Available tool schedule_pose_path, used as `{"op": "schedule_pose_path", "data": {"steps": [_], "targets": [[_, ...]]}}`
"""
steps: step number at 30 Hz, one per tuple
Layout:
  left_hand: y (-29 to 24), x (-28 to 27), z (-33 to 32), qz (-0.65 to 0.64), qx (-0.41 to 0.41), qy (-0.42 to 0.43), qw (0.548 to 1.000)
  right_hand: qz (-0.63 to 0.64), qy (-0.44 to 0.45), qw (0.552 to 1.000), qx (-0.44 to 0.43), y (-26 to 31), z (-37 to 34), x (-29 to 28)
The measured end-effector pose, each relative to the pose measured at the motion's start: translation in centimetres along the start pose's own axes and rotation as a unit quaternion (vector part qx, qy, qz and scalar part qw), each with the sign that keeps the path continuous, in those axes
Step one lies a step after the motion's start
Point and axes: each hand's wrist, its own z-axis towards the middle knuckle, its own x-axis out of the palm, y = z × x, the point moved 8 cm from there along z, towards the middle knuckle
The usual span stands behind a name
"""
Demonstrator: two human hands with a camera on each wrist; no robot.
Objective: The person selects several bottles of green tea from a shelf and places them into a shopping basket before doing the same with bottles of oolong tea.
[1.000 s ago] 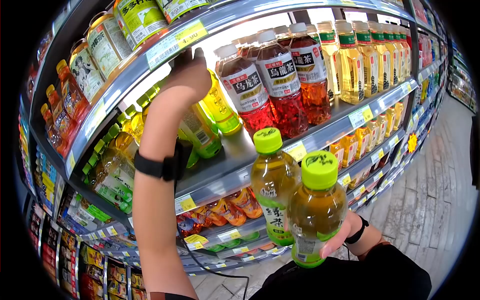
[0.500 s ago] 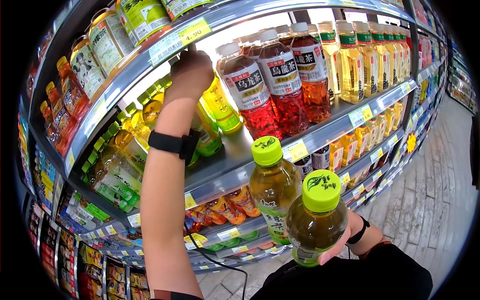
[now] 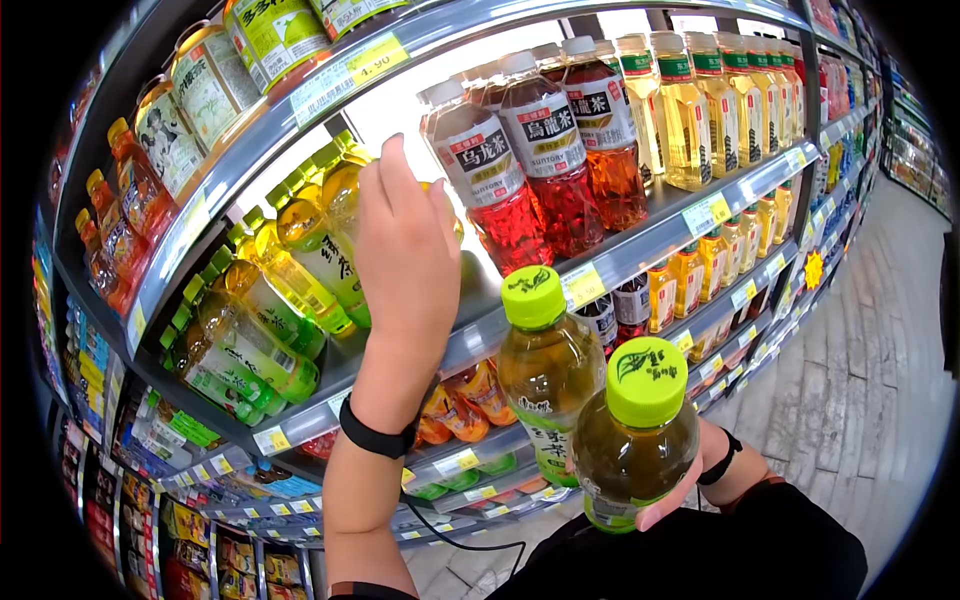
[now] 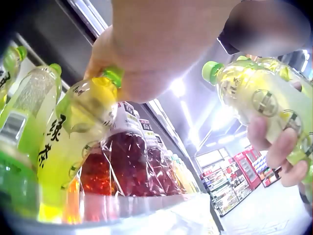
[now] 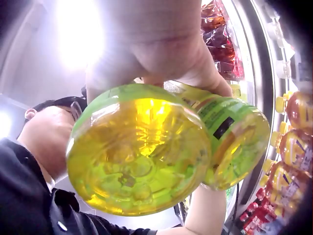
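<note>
My right hand (image 3: 682,488) holds two green tea bottles side by side, a nearer one (image 3: 635,450) and a farther one (image 3: 548,385), caps up. The right wrist view shows the base of one bottle (image 5: 139,156) large, with the second bottle (image 5: 234,142) beside it. My left hand (image 3: 410,250) is raised before the middle shelf, its back to the head camera and its fingers pointing up, fairly straight. In the left wrist view a green tea bottle (image 4: 80,132) leans under that hand, its green cap right at the palm. The hand hides most of this bottle from the head view.
Rows of green tea bottles (image 3: 230,350) stand left of my left hand. Dark oolong tea bottles (image 3: 480,165) and pale yellow drinks (image 3: 690,110) line the shelf to the right. An upper shelf edge (image 3: 400,60) runs above the hand. Tiled floor (image 3: 850,350) lies at the right.
My left hand has come down and back out from deep under the upper shelf edge, its fingers straightening. My right hand keeps holding both bottles, nearly in place.
</note>
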Motion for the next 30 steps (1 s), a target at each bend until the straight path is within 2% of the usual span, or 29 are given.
{"op": "schedule_pose_path", "data": {"steps": [3, 4, 6, 7, 8, 11, 15, 17, 19, 21, 23, 25, 26, 27, 28, 30], "targets": [[0.9, -1.1, -1.6, -0.063, -0.002, -0.074, 0.995, -0.007, -0.015, 1.0, -0.013, -0.2, -0.2, -0.1], [1.7, -1.0, -2.1, -0.049, -0.004, -0.069, 0.996, -0.008, -0.017, 1.0, -0.02, -0.3, -0.3, -0.1], [2.4, -1.9, -2.4, -0.085, -0.011, -0.109, 0.99, -0.003, -0.001, 1.0, -0.028, -0.7, -0.5, 0.1], [2.6, -2.4, -2.5, -0.102, -0.014, -0.129, 0.986, 0.005, -0.021, 1.0, -0.018, -0.7, -0.5, 0.1], [2.4, -3.8, -2.5, -0.096, -0.009, -0.18, 0.979, 0.011, -0.041, 0.999, -0.01, -0.7, -0.4, 0.0], [3.1, -7.0, -2.6, -0.155, -0.032, -0.234, 0.959, -0.011, -0.053, 0.999, -0.002, -0.7, -0.2, 0.0], [2.7, -13.7, -3.4, -0.237, -0.067, -0.273, 0.93, -0.045, -0.089, 0.995, -0.016, 0.1, -0.6, -0.5], [4.1, -16.7, -4.1, -0.327, -0.104, -0.277, 0.898, -0.048, -0.111, 0.993, -0.015, 0.3, -1.4, -0.6], [5.6, -18.0, -4.0, -0.372, -0.165, -0.248, 0.879, -0.08, -0.128, 0.989, 0.0, 0.0, -2.3, -0.8], [7.0, -16.7, -3.9, -0.497, -0.189, -0.156, 0.832, -0.057, -0.17, 0.983, 0.041, -1.0, -2.9, -1.2], [6.7, -13.2, -4.4, -0.63, -0.23, -0.018, 0.742, 0.0, -0.208, 0.976, 0.064, -2.4, -3.5, -1.2], [4.8, -9.4, -5.8, -0.728, -0.292, 0.038, 0.618, 0.064, -0.185, 0.977, 0.083, -4.1, -3.1, -0.6], [3.8, -7.6, -6.5, -0.743, -0.32, 0.072, 0.583, 0.11, -0.179, 0.972, 0.1, -5.4, -3.2, 0.0], [2.8, -5.8, -7.2, -0.782, -0.322, 0.088, 0.527, 0.155, -0.173, 0.966, 0.114, -6.3, -3.2, 0.9], [2.0, -4.0, -7.7, -0.788, -0.318, 0.134, 0.51, 0.186, -0.202, 0.952, 0.138, -6.7, -3.1, 1.9], [0.3, -1.5, -8.8, -0.747, -0.333, 0.19, 0.543, 0.25, -0.251, 0.919, 0.173, -7.8, -3.6, 3.4]]}}
